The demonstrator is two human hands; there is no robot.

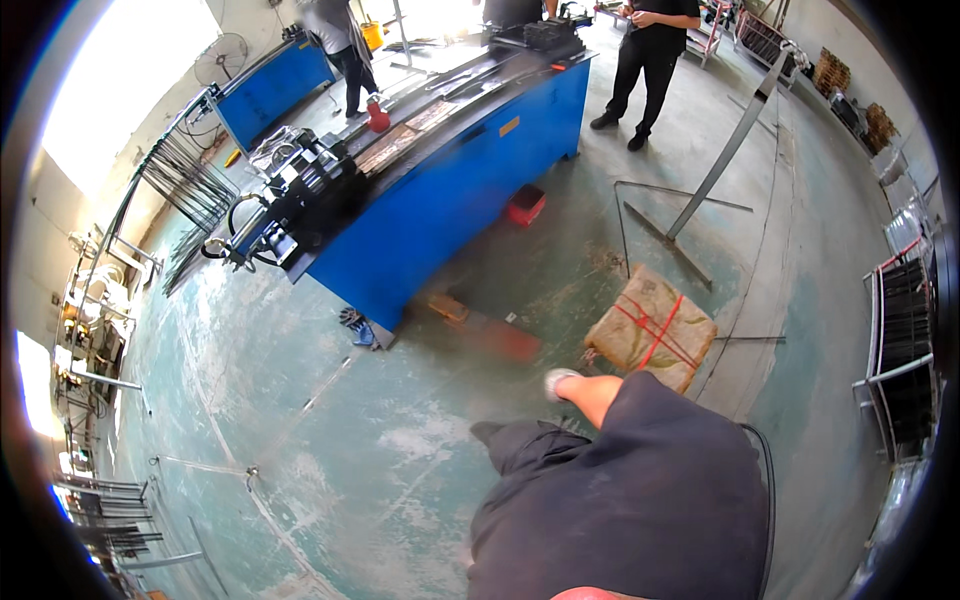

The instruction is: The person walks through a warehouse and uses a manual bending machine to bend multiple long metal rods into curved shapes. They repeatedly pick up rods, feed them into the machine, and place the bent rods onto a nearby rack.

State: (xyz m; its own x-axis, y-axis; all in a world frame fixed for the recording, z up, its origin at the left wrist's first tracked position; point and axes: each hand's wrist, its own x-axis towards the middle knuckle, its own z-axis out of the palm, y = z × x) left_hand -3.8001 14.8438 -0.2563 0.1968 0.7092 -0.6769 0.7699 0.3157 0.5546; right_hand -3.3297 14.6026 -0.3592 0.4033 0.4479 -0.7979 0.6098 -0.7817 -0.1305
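Note:
Neither of my hands shows in this view; my dark-clothed body fills the lower right, with one bare leg and a pale shoe coming out from it. Just ahead of my leg is a low seat with a worn, tan square pad (pixel 655 325), bound with red straps. Beyond it stands a long blue workbench (pixel 450 215). A metal machine with cylinders and black hoses (pixel 300 175) is mounted at the bench's near left end. Long strips of material lie along the bench top.
A grey upright metal stand (pixel 728 150) rises right of the bench. A red box (pixel 526 205) sits beneath the bench, and blue-and-black gloves (pixel 360 328) lie at its foot. A person in black (pixel 650 65) stands beyond; others work farther back. Racks of black rods (pixel 905 350) line the right.

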